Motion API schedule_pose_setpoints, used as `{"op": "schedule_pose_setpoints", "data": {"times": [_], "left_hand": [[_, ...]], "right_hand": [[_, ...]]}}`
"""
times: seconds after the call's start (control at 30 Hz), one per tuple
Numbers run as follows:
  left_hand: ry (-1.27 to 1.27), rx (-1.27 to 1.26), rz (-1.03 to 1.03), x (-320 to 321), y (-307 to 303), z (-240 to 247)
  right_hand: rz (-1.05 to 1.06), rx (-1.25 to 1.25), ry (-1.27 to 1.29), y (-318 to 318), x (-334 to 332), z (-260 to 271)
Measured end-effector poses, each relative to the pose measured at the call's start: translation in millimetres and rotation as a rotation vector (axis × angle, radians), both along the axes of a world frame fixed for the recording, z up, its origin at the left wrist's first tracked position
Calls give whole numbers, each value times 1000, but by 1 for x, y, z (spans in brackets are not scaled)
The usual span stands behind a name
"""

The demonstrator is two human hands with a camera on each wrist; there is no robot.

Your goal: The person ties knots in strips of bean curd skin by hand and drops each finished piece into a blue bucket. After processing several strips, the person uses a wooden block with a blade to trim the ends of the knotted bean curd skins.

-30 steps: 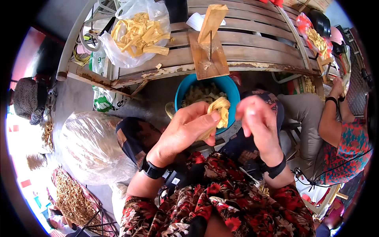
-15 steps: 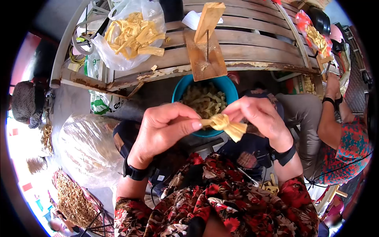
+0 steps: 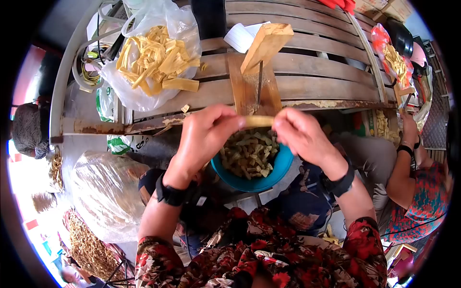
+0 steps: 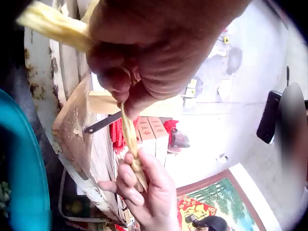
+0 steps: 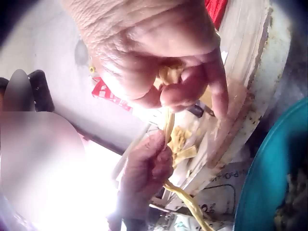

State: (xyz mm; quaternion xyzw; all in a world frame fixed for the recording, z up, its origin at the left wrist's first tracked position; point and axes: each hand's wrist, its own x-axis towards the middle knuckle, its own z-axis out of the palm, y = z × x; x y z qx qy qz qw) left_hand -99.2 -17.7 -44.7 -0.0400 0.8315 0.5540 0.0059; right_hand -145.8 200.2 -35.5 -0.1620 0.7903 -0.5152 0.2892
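Note:
A pale yellow, pliable strip (image 3: 259, 121) stretches nearly straight between both hands. My left hand (image 3: 206, 137) pinches its left end, and a loose tail of strip (image 4: 55, 26) sticks out behind that hand in the left wrist view. My right hand (image 3: 305, 139) pinches the other end between thumb and fingers. Just beyond the strip stands a wooden board (image 3: 243, 93) with a slanting wood post (image 3: 269, 45) and a narrow upright metal blade (image 3: 260, 86). Below the hands sits a blue tub (image 3: 254, 184) holding many short cut yellow pieces (image 3: 247, 156).
On the slatted bench (image 3: 312, 81), a plastic bag (image 3: 185, 29) of yellow strips (image 3: 156, 57) lies at left. A large clear plastic sack (image 3: 108, 197) stands left of my legs. At right, another person's arm (image 3: 403, 168) reaches to a similar board.
Both hands have moved forward, away from my body, to the board. The strip, bunched and then knotted earlier, is now drawn out straight between them. The tub's contents show more fully.

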Motion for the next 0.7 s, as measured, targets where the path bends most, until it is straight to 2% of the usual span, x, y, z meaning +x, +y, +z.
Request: {"op": "schedule_pose_setpoints", "data": {"times": [0.03, 0.1, 0.13, 0.23, 0.27, 0.4, 0.43, 0.5, 0.6, 0.63, 0.7], "left_hand": [[-27, -32, 47, -14, 5, -6], [121, -137, 100, -37, 14, -19], [193, -190, 123, -46, 17, -26], [172, -344, 208, -61, 23, -50], [227, -288, 213, -59, 17, -54], [-99, 164, 100, -28, 22, -13], [-219, 292, 8, -19, 27, 2], [-254, 576, -96, 1, 38, 31], [-141, 644, -201, 40, 26, 47], [-125, 580, -327, 50, 14, 47], [-307, 520, -249, 66, 11, 53]], "right_hand": [[-43, 87, 233, -4, -11, -10], [-189, 143, 499, -13, -29, -26], [-258, 226, 569, -18, -33, -27], [-210, 568, 694, -19, -44, -45], [-238, 523, 545, -12, -44, -41], [-194, 279, 459, -2, -16, -6], [-143, 126, 428, -5, -9, -4], [-316, -343, 46, -12, 15, 5], [-490, -570, -52, 2, 32, 22], [-548, -628, -109, 9, 35, 29], [-560, -693, -34, 17, 45, 43]]}}
